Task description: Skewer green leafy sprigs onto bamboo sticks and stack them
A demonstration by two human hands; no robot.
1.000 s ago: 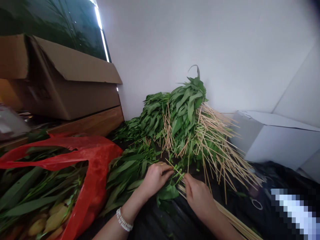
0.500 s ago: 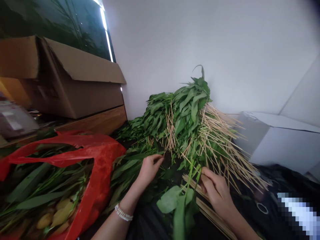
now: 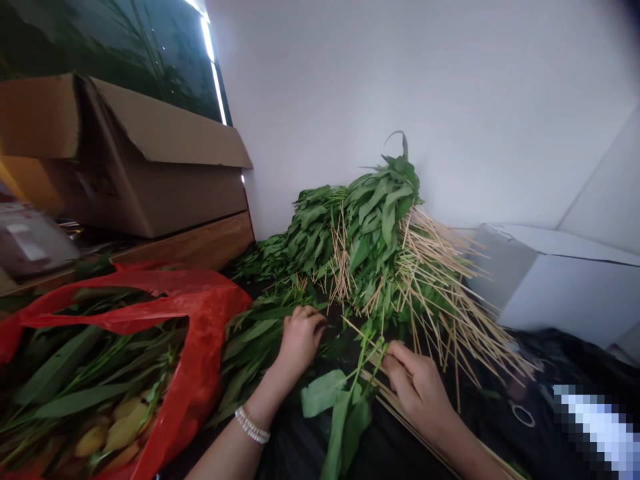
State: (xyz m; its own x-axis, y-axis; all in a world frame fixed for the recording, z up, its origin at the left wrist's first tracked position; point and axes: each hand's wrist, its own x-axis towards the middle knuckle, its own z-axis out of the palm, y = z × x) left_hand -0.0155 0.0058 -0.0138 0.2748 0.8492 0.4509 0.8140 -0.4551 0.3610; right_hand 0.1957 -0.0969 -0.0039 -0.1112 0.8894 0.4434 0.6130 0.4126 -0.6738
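We see faint marks on the side of the brown cardboard box [image 3: 185,193], too dim for us to read; its flaps are stiff and creased, while the red plastic bag [image 3: 203,347] below it is thin, glossy and crumpled around long leaves and roundish, yellowish pieces. Our right hand [image 3: 419,377] is closed in a pinch, thumb against fingers, on a slim, straight, pale skewer [image 3: 354,327]; the skewer slants up and left from the fingertips, and green stems with broad, smooth leaves [image 3: 340,423] hang from it just beside the hand, drooping toward us; more pale sticks [image 3: 395,408] lie under that hand on black sheeting [image 3: 285,447]. Our left hand [image 3: 300,340] is apart from the skewer, near loose greens [image 3: 255,333], its fingers curled toward the thumb; whether it grips anything we cannot tell.
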